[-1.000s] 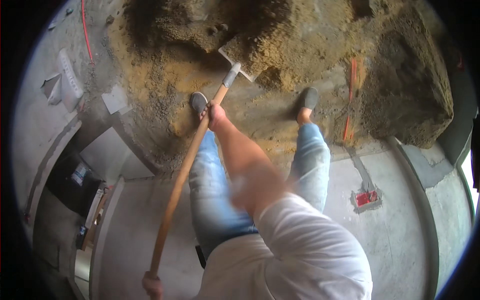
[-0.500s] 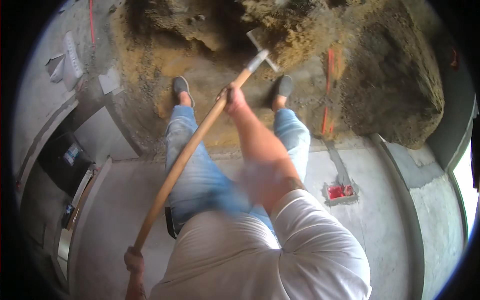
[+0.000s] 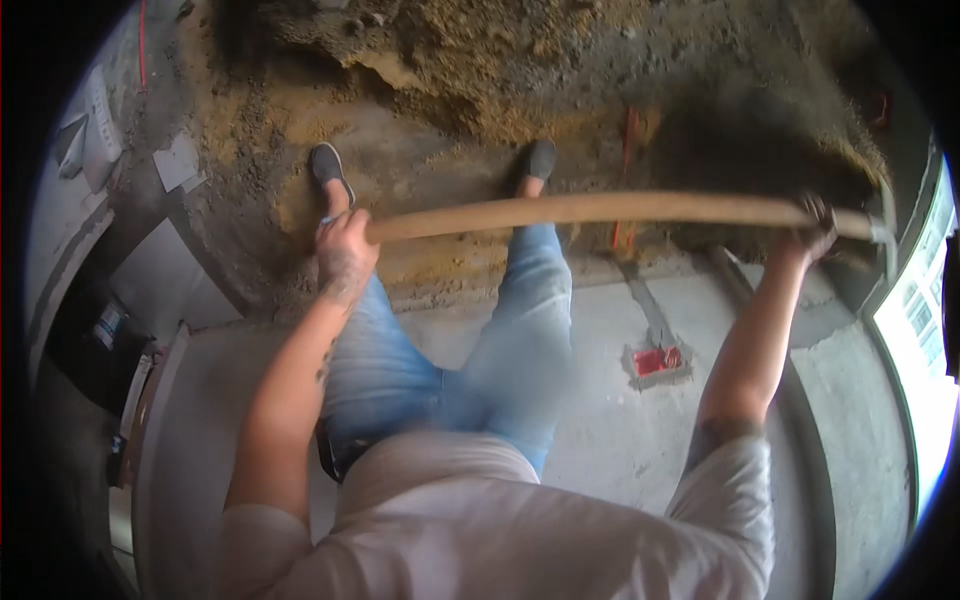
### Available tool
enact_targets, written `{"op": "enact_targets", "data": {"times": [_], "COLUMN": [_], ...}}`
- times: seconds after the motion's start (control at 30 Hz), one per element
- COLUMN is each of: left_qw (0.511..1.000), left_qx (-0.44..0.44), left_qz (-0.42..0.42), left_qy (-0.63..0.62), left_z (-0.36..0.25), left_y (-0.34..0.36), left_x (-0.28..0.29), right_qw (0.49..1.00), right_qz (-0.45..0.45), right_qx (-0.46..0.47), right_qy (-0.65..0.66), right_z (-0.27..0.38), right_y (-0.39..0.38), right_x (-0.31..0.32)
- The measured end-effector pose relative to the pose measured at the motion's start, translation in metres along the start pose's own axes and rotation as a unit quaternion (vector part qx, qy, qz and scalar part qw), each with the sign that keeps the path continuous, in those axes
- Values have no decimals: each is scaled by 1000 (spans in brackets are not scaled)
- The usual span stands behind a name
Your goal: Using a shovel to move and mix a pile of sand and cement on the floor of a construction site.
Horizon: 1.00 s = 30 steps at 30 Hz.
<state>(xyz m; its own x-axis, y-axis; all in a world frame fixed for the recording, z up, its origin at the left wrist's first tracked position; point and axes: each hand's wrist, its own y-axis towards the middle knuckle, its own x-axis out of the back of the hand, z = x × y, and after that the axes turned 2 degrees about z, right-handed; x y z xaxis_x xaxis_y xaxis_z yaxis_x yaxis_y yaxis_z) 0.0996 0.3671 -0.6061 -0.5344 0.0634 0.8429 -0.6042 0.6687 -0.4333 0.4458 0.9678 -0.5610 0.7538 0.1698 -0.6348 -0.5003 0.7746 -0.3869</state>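
A hoe with a long wooden handle [image 3: 580, 208] is held nearly level across my body, above my spread legs. My left hand [image 3: 345, 248] is closed around the butt end of the handle, over my left knee. Far to the right, my right hand [image 3: 814, 230] grips the handle close to the metal head [image 3: 888, 228]. The thin head is partly blurred and stands in front of the grey wall at the right. Below the hoe lies brown, loosened soil [image 3: 470, 90], with my two grey shoes on its near part.
An orange-red conduit [image 3: 626, 150] runs up through the soil. A red box [image 3: 657, 361] is set in the grey concrete floor [image 3: 610, 440]. White bags [image 3: 100, 130] and loose boards [image 3: 175, 275] lie at the left. A bright window [image 3: 925, 310] is at the right.
The hoe has swung from pointing ahead at the soil to lying crosswise, its head at the right. My left hand rose from the lower left; my right moved right and now grips nearer the head.
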Motion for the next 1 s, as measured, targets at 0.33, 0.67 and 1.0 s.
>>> {"op": "enact_targets", "data": {"times": [0.33,0.67,1.0], "left_qw": [915,902,627], "left_qx": [15,250,622], "left_qz": [348,281,426], "left_qy": [-202,211,-198], "left_z": [205,448,449], "left_y": [-27,-414,-508], "left_x": [37,341,490], "right_qw": [941,848,676], "right_qz": [-274,-261,-277], "right_qx": [69,-457,-638], "right_qy": [-188,63,243], "right_z": [-188,-737,-860], "right_y": [-89,-296,-350], "right_x": [-218,-303,-360]}}
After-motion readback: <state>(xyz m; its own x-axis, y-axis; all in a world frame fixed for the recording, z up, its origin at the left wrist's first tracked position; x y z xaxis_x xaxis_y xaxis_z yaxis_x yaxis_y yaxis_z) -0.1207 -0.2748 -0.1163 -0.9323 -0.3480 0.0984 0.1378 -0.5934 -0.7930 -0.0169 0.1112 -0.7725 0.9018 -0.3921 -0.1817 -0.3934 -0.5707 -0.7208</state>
